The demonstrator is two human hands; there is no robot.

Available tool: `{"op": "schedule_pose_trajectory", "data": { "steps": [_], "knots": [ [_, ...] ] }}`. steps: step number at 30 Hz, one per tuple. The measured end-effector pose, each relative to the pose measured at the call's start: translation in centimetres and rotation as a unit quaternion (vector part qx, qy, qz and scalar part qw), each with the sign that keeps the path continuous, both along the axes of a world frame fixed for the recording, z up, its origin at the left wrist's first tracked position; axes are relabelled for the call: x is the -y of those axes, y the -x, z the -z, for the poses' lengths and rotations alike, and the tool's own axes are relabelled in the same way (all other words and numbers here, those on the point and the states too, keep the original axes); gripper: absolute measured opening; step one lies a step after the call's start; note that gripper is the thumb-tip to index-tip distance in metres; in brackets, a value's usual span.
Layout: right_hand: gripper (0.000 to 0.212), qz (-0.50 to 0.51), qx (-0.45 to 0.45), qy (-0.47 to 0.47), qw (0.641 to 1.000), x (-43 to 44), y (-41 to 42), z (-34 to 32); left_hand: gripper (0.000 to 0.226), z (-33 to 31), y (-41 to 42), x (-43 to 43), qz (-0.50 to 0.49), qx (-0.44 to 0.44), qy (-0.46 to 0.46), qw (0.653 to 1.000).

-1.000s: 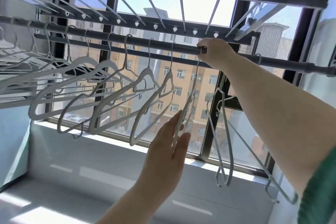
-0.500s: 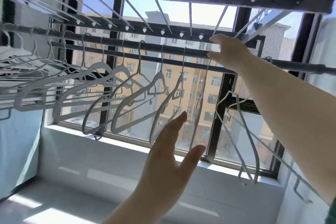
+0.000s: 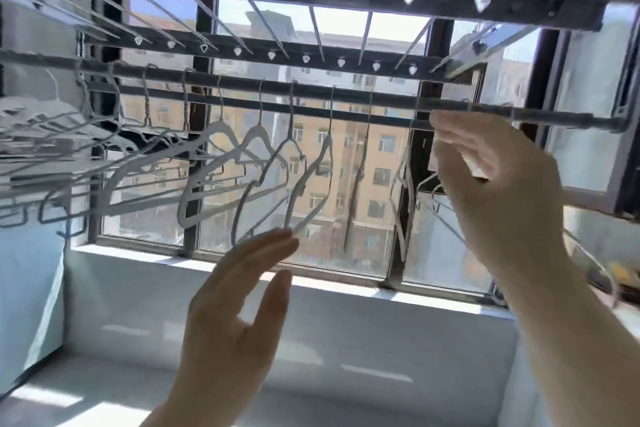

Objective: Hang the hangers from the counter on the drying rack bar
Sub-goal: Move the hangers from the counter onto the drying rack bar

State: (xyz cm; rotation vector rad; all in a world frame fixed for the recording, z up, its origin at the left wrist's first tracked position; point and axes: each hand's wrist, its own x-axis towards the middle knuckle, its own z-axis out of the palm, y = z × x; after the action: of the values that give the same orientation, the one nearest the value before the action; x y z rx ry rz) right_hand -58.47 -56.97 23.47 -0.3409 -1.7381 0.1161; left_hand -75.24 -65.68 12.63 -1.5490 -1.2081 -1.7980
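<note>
White hangers (image 3: 258, 131) up in a row on the drying rack bar (image 3: 311, 89), by the window (image 3: 377, 184). Left hand (image 3: 239, 302) flat and wide, just under them. Right hand (image 3: 485, 177) loose and wide, just below the bar, in front of more hangers.

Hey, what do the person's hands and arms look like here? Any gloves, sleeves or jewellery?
Both are bare. The left hand and right hand have no gloves, and no ring, watch or bracelet shows. The forearms are uncovered as far as the picture reaches, with no sleeve in view. The right hand is somewhat blurred, so small details there cannot be made out.
</note>
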Motion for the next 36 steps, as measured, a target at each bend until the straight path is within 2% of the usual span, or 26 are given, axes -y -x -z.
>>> {"op": "schedule_pose_trajectory", "data": {
  "steps": [4,6,10,15,21,25,36],
  "knots": [
    [0.024,-0.039,-0.089,0.086,0.992,1.5,2.1,7.2,0.027,0.8,3.2,0.8,-0.048,0.036,-0.005,0.998],
    [0.026,-0.034,-0.087,0.098,0.991,1.3,4.1,10.0,0.030,1.1,4.2,0.8,-0.056,0.083,0.010,0.995],
    [0.036,0.006,-0.064,0.065,0.996,0.1,7.3,12.4,0.031,1.5,4.8,0.4,-0.044,0.149,0.064,0.986],
    [0.037,0.019,-0.066,0.036,0.997,-0.2,10.3,13.6,0.044,1.5,5.7,-0.4,-0.036,0.149,0.131,0.980],
    [0.047,0.032,-0.096,0.026,0.995,-0.3,15.1,13.3,0.051,1.2,6.7,-2.1,-0.038,0.153,0.142,0.977],
    [0.050,0.037,-0.116,0.026,0.992,-0.3,16.7,12.7,0.039,0.9,6.9,-2.4,-0.029,0.156,0.137,0.978],
    [0.040,0.035,-0.145,0.023,0.989,-1.1,18.3,11.6,0.031,0.3,6.8,-3.1,0.003,0.146,0.129,0.981]
  ]
}}
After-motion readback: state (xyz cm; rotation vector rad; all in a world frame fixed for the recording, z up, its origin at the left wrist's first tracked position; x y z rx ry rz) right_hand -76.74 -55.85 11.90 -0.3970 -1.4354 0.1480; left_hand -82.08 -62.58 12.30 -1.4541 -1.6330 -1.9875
